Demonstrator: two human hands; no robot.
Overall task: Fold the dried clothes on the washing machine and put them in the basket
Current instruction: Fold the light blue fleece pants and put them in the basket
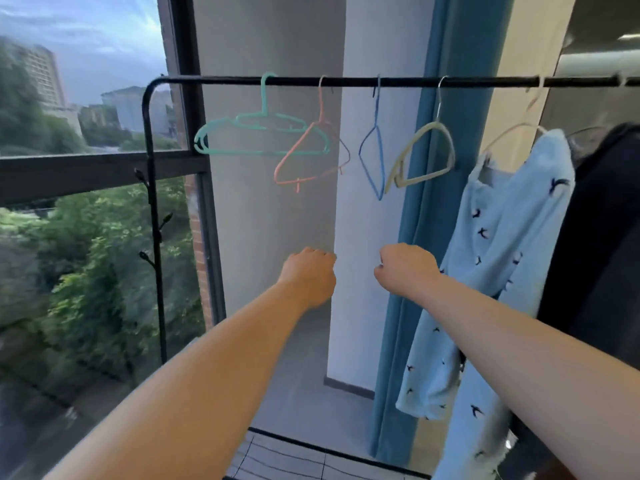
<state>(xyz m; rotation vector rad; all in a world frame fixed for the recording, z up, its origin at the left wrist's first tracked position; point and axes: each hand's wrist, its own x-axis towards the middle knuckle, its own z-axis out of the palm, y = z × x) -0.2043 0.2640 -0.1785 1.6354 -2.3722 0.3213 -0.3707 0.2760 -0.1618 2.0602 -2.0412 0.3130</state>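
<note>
By a balcony window [86,109], a person reaches both bare arms toward a black drying rail [398,81], the collecting stage of the laundry job by the look of it. The left grip [308,277] and right grip [403,268] hover side by side at centre frame, each clenched with fingers curled under and nothing visible in them. Four hangers along the rail hang bare: teal [256,133], coral [304,157], blue [374,157] and beige [426,157]. At right of frame a pale blue bird-print garment [498,254] hangs on a white hanger [512,129], just beside the right forearm, with a dark garment [609,220] at the far right edge. Neither washing machine nor basket is in view. The next move likely calls for the right grip to swing right and up, lift the bird-print piece off the rail and slip it free of its hanger before any folding can begin.
</note>
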